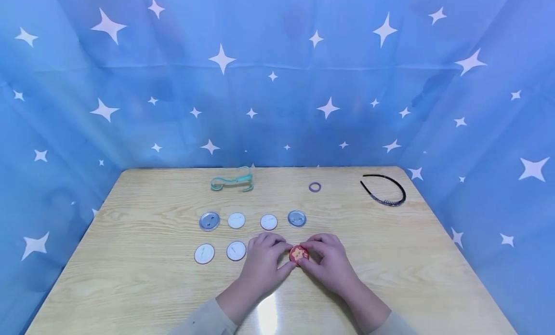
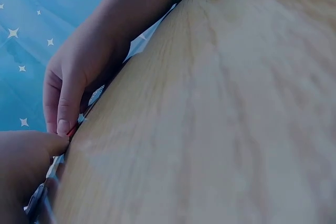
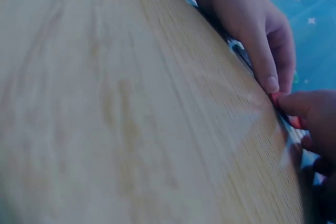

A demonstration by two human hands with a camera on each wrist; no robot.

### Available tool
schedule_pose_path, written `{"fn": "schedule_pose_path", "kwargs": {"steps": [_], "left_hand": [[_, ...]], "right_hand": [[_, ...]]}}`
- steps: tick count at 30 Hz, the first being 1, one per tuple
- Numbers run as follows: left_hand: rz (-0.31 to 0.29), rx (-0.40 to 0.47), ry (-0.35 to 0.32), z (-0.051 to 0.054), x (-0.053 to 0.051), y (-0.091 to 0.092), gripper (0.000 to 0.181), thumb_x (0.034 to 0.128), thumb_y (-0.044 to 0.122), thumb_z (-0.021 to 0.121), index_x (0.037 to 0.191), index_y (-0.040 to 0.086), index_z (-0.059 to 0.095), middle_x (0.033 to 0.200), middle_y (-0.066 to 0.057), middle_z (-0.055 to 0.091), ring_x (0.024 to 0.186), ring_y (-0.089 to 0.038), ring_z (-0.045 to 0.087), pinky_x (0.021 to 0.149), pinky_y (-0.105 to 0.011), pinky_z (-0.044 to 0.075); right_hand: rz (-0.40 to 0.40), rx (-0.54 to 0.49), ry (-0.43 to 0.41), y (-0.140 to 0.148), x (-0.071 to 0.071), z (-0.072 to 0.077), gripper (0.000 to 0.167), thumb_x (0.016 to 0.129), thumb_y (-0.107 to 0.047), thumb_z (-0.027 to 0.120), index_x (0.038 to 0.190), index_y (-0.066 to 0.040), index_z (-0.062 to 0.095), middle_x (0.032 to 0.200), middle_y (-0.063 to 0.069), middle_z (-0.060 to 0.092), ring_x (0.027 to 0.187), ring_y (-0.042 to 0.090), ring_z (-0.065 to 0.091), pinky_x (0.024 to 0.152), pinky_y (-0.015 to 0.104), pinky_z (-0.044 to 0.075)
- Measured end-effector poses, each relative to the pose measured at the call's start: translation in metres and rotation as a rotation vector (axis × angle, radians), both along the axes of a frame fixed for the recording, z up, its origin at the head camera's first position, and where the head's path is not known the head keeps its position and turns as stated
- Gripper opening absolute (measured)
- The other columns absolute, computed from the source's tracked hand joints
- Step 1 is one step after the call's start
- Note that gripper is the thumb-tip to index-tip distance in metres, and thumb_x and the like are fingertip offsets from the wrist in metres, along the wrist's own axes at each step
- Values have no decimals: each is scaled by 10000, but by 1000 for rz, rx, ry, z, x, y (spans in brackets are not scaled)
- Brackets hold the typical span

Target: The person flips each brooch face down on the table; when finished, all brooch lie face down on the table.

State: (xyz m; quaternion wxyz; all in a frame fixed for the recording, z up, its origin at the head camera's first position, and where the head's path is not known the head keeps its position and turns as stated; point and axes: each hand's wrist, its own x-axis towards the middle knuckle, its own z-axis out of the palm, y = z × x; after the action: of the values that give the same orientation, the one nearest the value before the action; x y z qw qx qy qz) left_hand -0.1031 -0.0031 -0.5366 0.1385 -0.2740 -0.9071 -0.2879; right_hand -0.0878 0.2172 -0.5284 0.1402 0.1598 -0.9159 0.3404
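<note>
In the head view a round red button badge [image 1: 299, 254] with a yellow star-shaped picture lies face up between both hands. My left hand [image 1: 264, 260] pinches its left edge with thumb and fingers. On the opposite edge, thumb and fingers of my right hand [image 1: 331, 262] grip it too. Left of the left hand are two white-backed badges, one [image 1: 236, 251] close to the knuckles and another [image 1: 204, 253] farther out. The right wrist view catches only a red sliver of the badge [image 3: 298, 123] between the fingertips; the rest is hidden.
Behind the hands, a row holds two silver-backed badges [image 1: 209, 221] [image 1: 297, 219] and two white-backed ones [image 1: 236, 220] [image 1: 269, 222]. Farther back lie a teal strap-like item [image 1: 234, 180], a purple ring [image 1: 314, 187] and a black headband [image 1: 392, 202]. A starry blue curtain [image 1: 277, 84] encloses the wooden table [image 1: 130, 258].
</note>
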Motion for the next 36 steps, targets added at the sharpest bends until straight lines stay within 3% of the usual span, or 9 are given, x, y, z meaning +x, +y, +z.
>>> {"fn": "schedule_pose_path", "kwargs": {"steps": [4,7,15,23,32,36], "left_hand": [[12,34,-18,1,0,-1,323,893,470,854,1130,258,801,1129,102,703,1164,-164,581,1026,-498,402],[17,54,-32,1,0,0,287,889,424,868,1114,261,798,1098,115,722,1137,-151,589,1009,-489,386],[21,110,-42,3,0,1,208,876,316,887,1053,273,785,1020,168,746,1094,-115,603,994,-493,368],[1,166,-31,1,1,-1,182,875,218,882,987,263,745,966,189,724,1035,-72,615,999,-475,365],[-17,189,-30,3,3,-1,165,886,161,855,931,256,727,901,198,694,926,-60,606,930,-443,374],[-12,180,-30,3,3,1,156,898,158,839,928,267,731,940,188,709,959,-74,621,939,-433,372]], "right_hand": [[4,-39,-4,-1,-2,1,336,759,-191,981,1060,-198,833,876,-192,686,880,83,555,797,318,467],[3,-77,-9,-1,-2,0,332,762,-119,972,1047,-204,823,810,-219,634,804,72,532,718,269,461],[-7,-139,-20,-3,-1,0,287,838,-88,916,1064,-224,802,804,-219,593,788,81,532,704,271,462],[33,-179,56,-5,-1,0,274,843,-58,904,1064,-199,823,926,-179,700,856,80,611,723,275,529],[39,-220,21,-6,1,1,230,860,-65,892,1007,-224,817,948,-159,699,858,95,616,712,267,539],[47,-209,23,-4,1,2,239,849,-30,890,961,-224,806,940,-142,692,848,109,615,702,266,525]]}}
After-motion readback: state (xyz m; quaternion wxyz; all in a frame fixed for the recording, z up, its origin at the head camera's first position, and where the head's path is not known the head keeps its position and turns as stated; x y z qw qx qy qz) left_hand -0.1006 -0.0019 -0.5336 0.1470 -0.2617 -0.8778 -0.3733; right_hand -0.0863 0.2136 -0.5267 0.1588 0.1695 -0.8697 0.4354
